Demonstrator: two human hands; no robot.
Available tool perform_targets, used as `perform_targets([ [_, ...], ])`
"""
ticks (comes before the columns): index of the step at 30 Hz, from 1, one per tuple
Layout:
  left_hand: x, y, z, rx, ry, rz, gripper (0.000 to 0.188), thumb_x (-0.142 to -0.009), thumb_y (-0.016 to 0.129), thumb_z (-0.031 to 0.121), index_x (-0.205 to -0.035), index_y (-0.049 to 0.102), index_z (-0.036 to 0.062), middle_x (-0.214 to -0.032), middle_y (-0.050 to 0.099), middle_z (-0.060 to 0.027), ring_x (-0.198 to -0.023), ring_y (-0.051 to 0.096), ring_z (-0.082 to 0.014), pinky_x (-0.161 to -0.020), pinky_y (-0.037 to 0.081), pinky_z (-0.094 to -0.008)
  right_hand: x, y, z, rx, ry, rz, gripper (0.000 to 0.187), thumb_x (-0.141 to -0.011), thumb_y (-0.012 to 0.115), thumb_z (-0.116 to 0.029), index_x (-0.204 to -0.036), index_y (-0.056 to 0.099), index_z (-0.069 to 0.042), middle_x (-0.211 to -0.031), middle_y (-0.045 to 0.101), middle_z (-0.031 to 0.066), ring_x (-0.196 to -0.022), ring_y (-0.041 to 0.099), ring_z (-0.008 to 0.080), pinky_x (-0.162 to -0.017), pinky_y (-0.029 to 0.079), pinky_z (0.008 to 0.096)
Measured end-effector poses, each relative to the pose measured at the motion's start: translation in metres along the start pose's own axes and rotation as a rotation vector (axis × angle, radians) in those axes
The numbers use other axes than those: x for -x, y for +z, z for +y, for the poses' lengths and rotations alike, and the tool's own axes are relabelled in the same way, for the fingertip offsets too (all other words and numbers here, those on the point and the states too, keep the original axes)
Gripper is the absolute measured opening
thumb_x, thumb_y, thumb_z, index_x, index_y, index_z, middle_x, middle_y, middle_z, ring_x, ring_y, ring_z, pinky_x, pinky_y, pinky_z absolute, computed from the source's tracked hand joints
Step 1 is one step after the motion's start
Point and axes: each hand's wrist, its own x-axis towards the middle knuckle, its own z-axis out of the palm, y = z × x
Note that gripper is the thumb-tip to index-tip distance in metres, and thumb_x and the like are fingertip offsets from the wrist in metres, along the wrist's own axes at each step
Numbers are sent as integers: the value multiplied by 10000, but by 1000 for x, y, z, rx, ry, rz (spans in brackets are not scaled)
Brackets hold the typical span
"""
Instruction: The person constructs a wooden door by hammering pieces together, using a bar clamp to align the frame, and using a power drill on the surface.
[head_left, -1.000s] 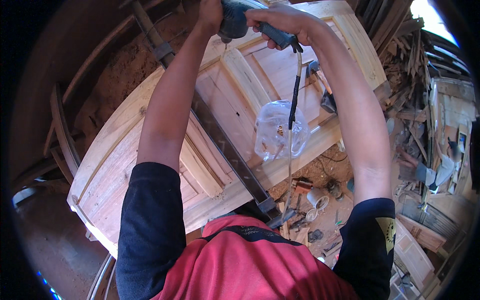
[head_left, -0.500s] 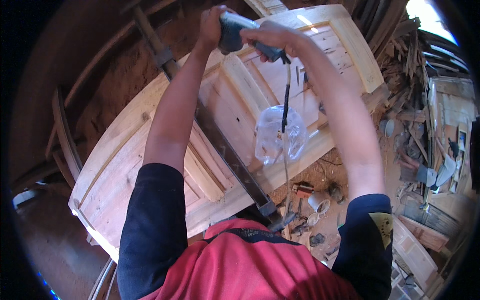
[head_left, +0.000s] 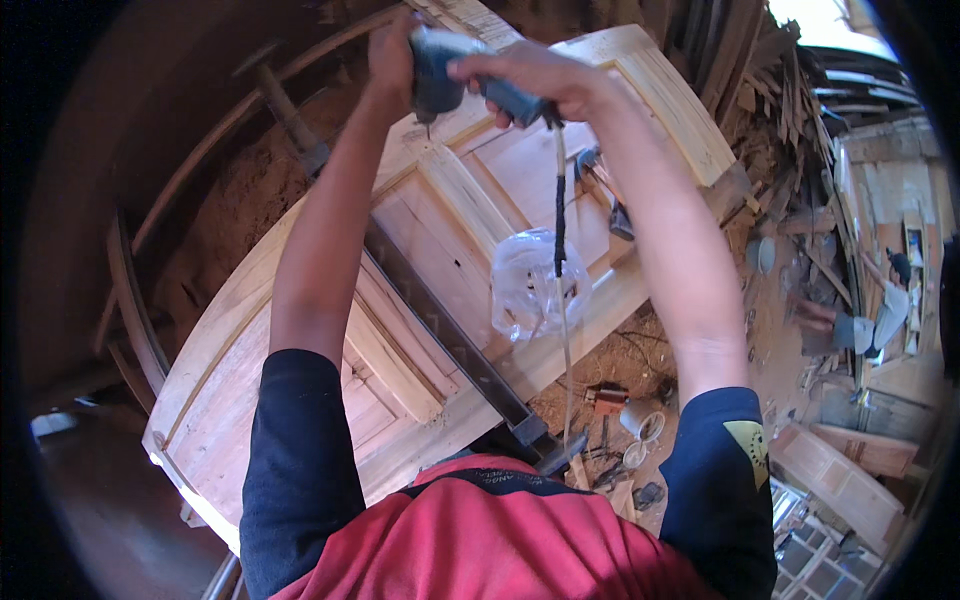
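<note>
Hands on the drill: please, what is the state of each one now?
Left hand: closed on the front body of the drill.
Right hand: closed on the drill's rear handle, above the wooden door.

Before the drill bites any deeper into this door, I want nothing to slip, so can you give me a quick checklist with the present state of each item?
1. Both hands on the tool: left hand on the body of the power drill, right hand on its handle. Ok.
2. Bit on the wood: tip meets the panelled wooden door. Ok.
3. Door held: a long bar clamp runs across it. Ok.
4. Cord clear: it hangs over the door, past a clear plastic bag. Not ok.
5. Bit square to the surface: cannot tell.
</note>
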Motion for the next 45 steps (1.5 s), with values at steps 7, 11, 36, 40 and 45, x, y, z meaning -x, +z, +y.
perform_targets([
  [7,85,101,127,304,377,-248,393,-847,454,349,-868,679,27,-856,704,-164,-824,666,-315,-837,531,-470,226,5,51,-474,-266,58,862,-988,192,-703,-1330,536,10,-1202,663,192,-1145,632,269,-984,467,411],
  [11,153,163,116,818,203,-349,425,-801,466,399,-796,647,15,-776,676,-176,-759,643,-360,-812,527,-529,399,115,138,-785,-227,-75,910,-966,230,-727,-1217,604,63,-1057,690,172,-1026,666,284,-943,493,434],
  [36,593,17,-95,-377,-589,-1246,450,-1022,473,345,-1312,566,14,-1158,693,-148,-1057,666,-243,-919,500,-355,769,483,261,-1267,128,1967,333,-1010,568,-196,-1202,580,76,-653,364,-89,-517,306,4,-418,219,171],
  [40,550,-62,-81,-568,-547,-977,519,-1011,440,458,-1279,589,39,-1107,703,-119,-960,676,-207,-809,485,-324,811,607,401,-1334,375,1977,212,-986,543,-133,-1123,610,14,-671,441,-57,-513,348,31,-408,244,195],
  [45,520,-89,-88,-645,-543,-814,493,-1011,443,470,-1259,606,76,-1087,702,-92,-921,667,-180,-781,462,-316,836,679,494,-1510,157,2339,178,-954,514,-47,-1073,638,0,-660,497,2,-479,393,84,-393,286,243],
])
